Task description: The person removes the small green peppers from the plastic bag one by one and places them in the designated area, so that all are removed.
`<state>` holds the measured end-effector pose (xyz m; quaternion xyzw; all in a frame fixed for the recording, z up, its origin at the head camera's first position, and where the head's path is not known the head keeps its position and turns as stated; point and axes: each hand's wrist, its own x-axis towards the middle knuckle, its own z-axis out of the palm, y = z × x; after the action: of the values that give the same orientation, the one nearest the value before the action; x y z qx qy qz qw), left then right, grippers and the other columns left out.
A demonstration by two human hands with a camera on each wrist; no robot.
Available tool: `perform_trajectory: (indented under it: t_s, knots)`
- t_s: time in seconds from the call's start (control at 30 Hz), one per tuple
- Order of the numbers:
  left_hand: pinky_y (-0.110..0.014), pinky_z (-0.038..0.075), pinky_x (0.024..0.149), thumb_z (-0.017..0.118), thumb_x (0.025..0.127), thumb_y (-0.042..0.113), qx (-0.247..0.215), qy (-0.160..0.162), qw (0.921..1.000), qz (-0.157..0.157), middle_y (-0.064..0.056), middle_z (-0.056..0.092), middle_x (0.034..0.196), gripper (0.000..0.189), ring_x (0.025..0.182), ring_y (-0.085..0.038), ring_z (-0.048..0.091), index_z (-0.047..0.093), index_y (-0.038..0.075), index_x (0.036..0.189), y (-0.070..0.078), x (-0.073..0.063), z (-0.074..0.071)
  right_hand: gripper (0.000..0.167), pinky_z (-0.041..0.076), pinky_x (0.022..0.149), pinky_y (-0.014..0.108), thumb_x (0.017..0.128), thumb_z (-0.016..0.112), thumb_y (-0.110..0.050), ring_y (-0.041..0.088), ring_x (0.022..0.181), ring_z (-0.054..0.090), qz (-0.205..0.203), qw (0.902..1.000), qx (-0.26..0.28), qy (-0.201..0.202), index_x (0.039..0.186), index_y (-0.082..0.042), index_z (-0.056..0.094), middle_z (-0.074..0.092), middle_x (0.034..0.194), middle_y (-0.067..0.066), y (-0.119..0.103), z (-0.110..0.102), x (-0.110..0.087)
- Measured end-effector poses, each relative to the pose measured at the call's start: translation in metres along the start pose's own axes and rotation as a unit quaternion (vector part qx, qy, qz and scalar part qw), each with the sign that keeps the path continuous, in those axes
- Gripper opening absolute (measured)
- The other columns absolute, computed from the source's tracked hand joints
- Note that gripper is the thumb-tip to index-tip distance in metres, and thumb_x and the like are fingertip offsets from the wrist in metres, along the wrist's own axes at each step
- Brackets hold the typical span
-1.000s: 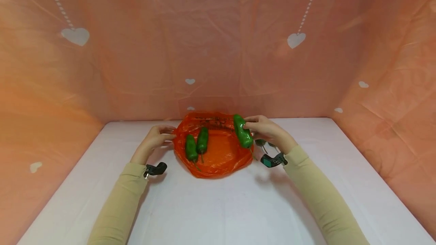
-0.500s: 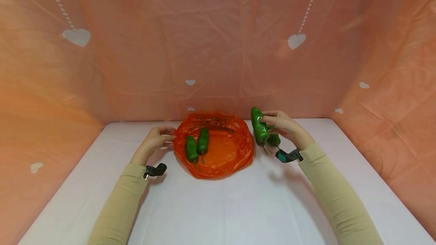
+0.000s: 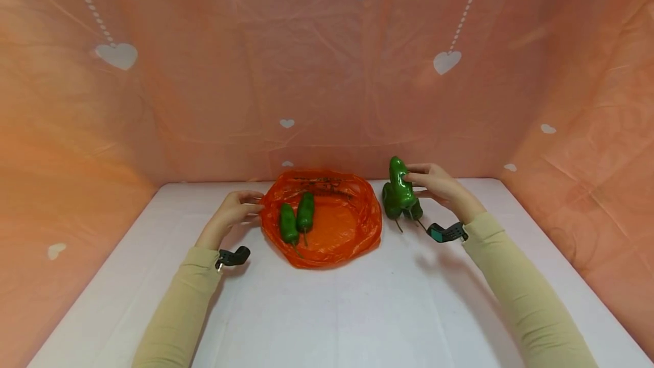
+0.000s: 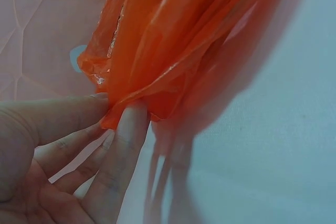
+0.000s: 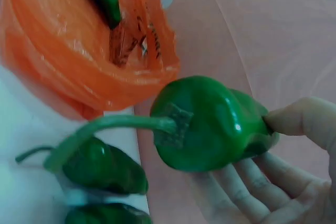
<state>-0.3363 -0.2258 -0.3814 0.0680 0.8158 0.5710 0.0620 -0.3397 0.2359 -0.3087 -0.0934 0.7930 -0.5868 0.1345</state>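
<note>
An orange-red plastic bag (image 3: pixel 332 254) lies open-mouthed on the white table. My left hand (image 3: pixel 235 208) pinches its left rim between thumb and fingers, as the left wrist view shows close up. Inside the bag, two green peppers (image 3: pixel 305 213) lie side by side toward the left. Off the bag's right side, my right hand (image 3: pixel 438 183) grips another green pepper (image 5: pixel 210 121) between thumb and fingers, its curved stem pointing toward the wrist camera. Beneath that held pepper, two more green peppers (image 5: pixel 102 166) rest on the table, partly hidden by it in the head view.
Orange cloth (image 3: pixel 327 90) with pale hearts walls the table at the back and both sides. The white table (image 3: pixel 317 317) stretches toward the front. Each wrist wears a small black camera mount (image 3: pixel 445 233).
My right hand has carried the held pepper rightward, from over the bag's right rim to above the two peppers on the table. The left hand has stayed at the bag's rim.
</note>
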Motion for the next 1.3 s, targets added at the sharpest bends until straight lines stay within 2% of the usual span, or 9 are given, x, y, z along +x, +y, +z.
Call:
perform_trajectory:
  t_s: [0.17,0.37,0.53,0.7,0.8,0.93,1.2,1.3]
  knots:
    - [-0.035,0.056,0.079,0.059,0.091,0.002,0.005,0.001,0.9999,-0.011,-0.033,0.054,0.122,0.043,0.085,-0.021,0.067,0.048,-0.013,0.130,0.001,0.001,0.000,0.055,0.049,0.093,0.043,0.098,0.053,-0.012,0.014,0.101,0.058,-0.017,0.9998,0.004,-0.005,0.144,0.008,0.031,0.047,0.131,0.024,0.005,-0.012,-0.003]
    - [-0.036,0.055,0.081,0.059,0.092,0.003,0.005,0.002,0.9998,-0.018,-0.032,0.053,0.124,0.043,0.089,-0.024,0.066,0.048,-0.012,0.130,0.002,0.001,0.000,0.058,0.049,0.093,0.039,0.098,0.054,-0.012,0.010,0.100,0.059,-0.025,0.9996,0.003,-0.010,0.145,0.009,0.028,0.045,0.133,0.025,0.012,-0.026,-0.006]
    - [-0.036,0.055,0.081,0.059,0.092,0.004,0.010,0.004,0.9998,-0.015,-0.032,0.053,0.123,0.043,0.089,-0.024,0.066,0.048,-0.012,0.131,0.002,0.001,0.000,0.056,0.052,0.087,0.033,0.097,0.054,-0.011,0.006,0.096,0.060,-0.026,0.9997,0.001,0.000,0.143,0.011,0.030,0.054,0.125,0.015,0.019,-0.038,-0.008]
    - [-0.037,0.055,0.082,0.058,0.091,0.001,0.005,0.005,1.0000,0.004,-0.033,0.055,0.120,0.042,0.087,-0.021,0.066,0.048,-0.014,0.128,0.002,0.001,0.000,0.057,0.053,0.085,0.032,0.098,0.054,-0.011,0.007,0.095,0.062,-0.027,0.9996,0.007,0.000,0.145,0.009,0.028,0.059,0.117,0.005,0.028,-0.048,-0.009]
    - [-0.037,0.055,0.082,0.058,0.090,0.000,0.000,0.004,1.0000,0.006,-0.033,0.055,0.119,0.042,0.085,-0.019,0.067,0.048,-0.015,0.128,0.002,0.002,0.000,0.061,0.052,0.087,0.035,0.098,0.055,-0.012,0.007,0.095,0.061,-0.020,0.9997,0.007,0.010,0.148,0.004,0.025,0.053,0.126,0.012,0.034,-0.053,-0.011]
    - [-0.037,0.055,0.081,0.060,0.091,0.002,0.005,0.005,1.0000,-0.005,-0.032,0.055,0.121,0.042,0.087,-0.021,0.067,0.048,-0.013,0.129,0.002,0.002,0.000,0.063,0.051,0.089,0.038,0.098,0.055,-0.014,0.006,0.096,0.059,-0.009,0.9997,-0.005,0.023,0.150,0.000,0.023,0.035,0.142,0.025,0.041,-0.057,-0.013]
    - [-0.037,0.055,0.082,0.059,0.091,0.003,0.007,0.001,1.0000,-0.006,-0.032,0.054,0.122,0.043,0.090,-0.023,0.066,0.048,-0.013,0.130,0.000,0.002,-0.001,0.065,0.050,0.089,0.038,0.098,0.054,-0.015,0.008,0.099,0.055,0.003,0.9994,-0.017,0.031,0.150,0.001,0.019,0.028,0.146,0.030,0.049,-0.061,-0.016]
    - [-0.038,0.054,0.083,0.059,0.091,0.002,0.004,0.001,1.0000,-0.004,-0.032,0.054,0.121,0.044,0.089,-0.024,0.066,0.048,-0.012,0.130,0.000,0.003,-0.001,0.064,0.051,0.086,0.034,0.098,0.054,-0.016,0.008,0.098,0.056,0.011,0.9991,-0.021,0.036,0.150,0.001,0.021,0.032,0.144,0.029,0.053,-0.062,-0.016]
